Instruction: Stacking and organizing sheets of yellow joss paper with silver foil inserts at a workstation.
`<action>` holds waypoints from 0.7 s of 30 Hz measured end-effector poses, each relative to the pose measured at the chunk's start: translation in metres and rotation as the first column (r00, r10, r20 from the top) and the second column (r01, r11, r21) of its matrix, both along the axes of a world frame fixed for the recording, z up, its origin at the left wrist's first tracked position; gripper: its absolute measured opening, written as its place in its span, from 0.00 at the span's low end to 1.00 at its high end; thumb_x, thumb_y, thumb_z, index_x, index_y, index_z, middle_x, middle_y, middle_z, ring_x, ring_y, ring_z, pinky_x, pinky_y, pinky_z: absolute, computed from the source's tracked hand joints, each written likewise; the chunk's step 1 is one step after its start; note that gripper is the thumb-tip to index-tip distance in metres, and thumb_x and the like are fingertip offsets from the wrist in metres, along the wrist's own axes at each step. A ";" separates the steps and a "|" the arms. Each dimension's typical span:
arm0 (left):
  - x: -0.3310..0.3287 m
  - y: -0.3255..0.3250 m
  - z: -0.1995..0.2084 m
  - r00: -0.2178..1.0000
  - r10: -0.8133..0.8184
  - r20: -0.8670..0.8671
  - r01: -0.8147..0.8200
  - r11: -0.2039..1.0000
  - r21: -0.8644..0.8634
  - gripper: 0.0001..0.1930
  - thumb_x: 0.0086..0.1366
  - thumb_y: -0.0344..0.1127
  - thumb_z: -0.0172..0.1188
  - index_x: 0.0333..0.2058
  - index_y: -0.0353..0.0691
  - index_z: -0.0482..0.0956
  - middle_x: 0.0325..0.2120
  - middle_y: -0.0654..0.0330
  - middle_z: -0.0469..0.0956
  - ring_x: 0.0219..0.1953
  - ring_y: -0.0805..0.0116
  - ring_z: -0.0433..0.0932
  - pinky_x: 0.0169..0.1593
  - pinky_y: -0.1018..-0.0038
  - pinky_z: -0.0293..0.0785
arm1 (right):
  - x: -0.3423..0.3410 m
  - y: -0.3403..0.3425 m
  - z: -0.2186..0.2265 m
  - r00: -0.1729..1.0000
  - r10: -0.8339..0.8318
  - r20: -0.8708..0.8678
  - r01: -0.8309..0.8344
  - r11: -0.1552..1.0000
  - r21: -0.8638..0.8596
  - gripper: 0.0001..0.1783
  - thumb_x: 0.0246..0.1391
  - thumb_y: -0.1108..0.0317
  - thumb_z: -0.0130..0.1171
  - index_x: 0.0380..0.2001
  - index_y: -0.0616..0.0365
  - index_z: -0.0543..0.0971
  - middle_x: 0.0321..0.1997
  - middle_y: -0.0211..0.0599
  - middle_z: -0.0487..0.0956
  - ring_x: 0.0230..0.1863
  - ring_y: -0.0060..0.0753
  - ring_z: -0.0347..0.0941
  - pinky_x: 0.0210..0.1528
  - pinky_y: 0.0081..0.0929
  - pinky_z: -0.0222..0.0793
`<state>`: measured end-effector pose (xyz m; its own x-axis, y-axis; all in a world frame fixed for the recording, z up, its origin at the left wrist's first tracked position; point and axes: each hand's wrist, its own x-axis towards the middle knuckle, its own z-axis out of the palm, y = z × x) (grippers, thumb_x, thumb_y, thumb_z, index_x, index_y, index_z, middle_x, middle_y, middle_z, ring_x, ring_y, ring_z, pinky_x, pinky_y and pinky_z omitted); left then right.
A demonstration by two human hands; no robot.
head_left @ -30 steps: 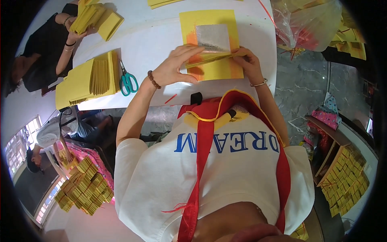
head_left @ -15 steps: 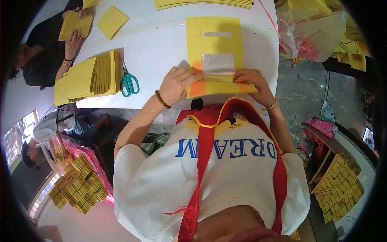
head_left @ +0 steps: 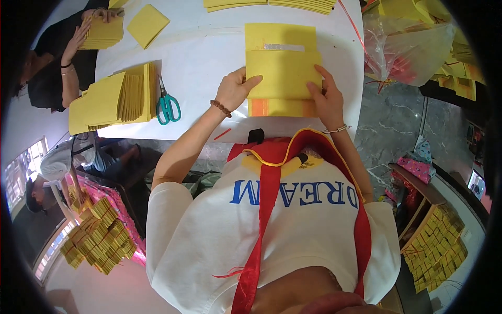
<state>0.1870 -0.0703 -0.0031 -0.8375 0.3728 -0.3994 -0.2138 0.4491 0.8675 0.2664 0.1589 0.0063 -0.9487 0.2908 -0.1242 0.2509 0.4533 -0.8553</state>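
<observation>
Folded rectangular yellow paper [head_left: 282,73] touched from both sides

The left hand [head_left: 232,91] and right hand [head_left: 330,100] were set apart, the paper between them; whether it was gripped could not be told. Teal-handled metal scissors [head_left: 163,109] were left of both.

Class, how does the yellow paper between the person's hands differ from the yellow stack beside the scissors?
The handled paper shows orange and silver areas; the stack shows only plain yellow. The left hand and right hand touch the handled paper; no hand touches the stack. Both are yellow and lie on the white table.
</observation>
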 end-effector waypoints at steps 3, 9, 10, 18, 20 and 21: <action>0.000 0.003 -0.003 0.998 0.059 0.033 -0.059 0.998 -0.002 0.16 0.58 0.42 0.56 0.38 0.34 0.76 0.22 0.60 0.77 0.24 0.76 0.72 0.29 0.78 0.68 | -0.004 0.000 -0.002 1.000 -0.016 0.025 0.014 0.998 0.054 0.24 0.47 0.62 0.58 0.50 0.50 0.71 0.14 0.28 0.63 0.16 0.22 0.60 0.21 0.24 0.57; -0.003 0.006 0.002 0.988 0.118 0.096 -0.122 0.992 0.037 0.14 0.58 0.40 0.58 0.34 0.32 0.74 0.21 0.61 0.76 0.22 0.79 0.70 0.26 0.80 0.66 | -0.008 -0.003 -0.008 0.998 -0.068 0.002 0.068 0.997 0.042 0.22 0.46 0.62 0.58 0.47 0.50 0.74 0.14 0.30 0.65 0.16 0.24 0.61 0.22 0.25 0.58; -0.002 0.005 0.001 0.988 0.118 0.095 -0.122 0.992 0.037 0.14 0.58 0.40 0.58 0.34 0.32 0.74 0.21 0.61 0.76 0.22 0.79 0.70 0.26 0.80 0.66 | -0.009 -0.004 -0.007 0.997 -0.080 0.018 0.079 0.996 0.051 0.22 0.46 0.62 0.58 0.47 0.51 0.74 0.14 0.31 0.65 0.16 0.25 0.62 0.22 0.25 0.59; 0.005 0.001 0.006 0.953 0.269 0.140 -0.288 0.947 0.140 0.14 0.58 0.38 0.57 0.39 0.35 0.70 0.24 0.59 0.75 0.23 0.75 0.70 0.28 0.79 0.67 | -0.009 -0.004 -0.010 0.997 -0.075 -0.002 0.075 0.993 0.095 0.22 0.47 0.61 0.57 0.48 0.52 0.73 0.15 0.36 0.68 0.16 0.28 0.64 0.23 0.27 0.60; 0.010 0.004 0.016 0.938 0.263 -0.225 -0.251 0.965 0.081 0.15 0.58 0.37 0.57 0.41 0.35 0.70 0.28 0.57 0.74 0.28 0.70 0.71 0.32 0.75 0.67 | -0.010 -0.005 -0.011 0.997 -0.075 0.023 0.073 0.993 0.088 0.22 0.47 0.61 0.56 0.48 0.52 0.73 0.16 0.37 0.70 0.17 0.30 0.66 0.24 0.27 0.61; 0.012 0.008 0.024 0.809 0.201 -0.553 -0.232 0.973 0.014 0.16 0.57 0.36 0.56 0.42 0.36 0.70 0.33 0.54 0.74 0.32 0.64 0.71 0.36 0.72 0.68 | -0.010 -0.003 -0.016 0.996 -0.084 -0.024 0.086 0.994 0.062 0.22 0.47 0.61 0.57 0.47 0.52 0.73 0.17 0.38 0.72 0.19 0.31 0.68 0.25 0.28 0.62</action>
<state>0.1995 -0.0622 0.0210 -0.9798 0.1476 0.1352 0.1915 0.4952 0.8474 0.2563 0.1555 -0.0100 -0.9224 0.3771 -0.0835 0.2732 0.4842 -0.8312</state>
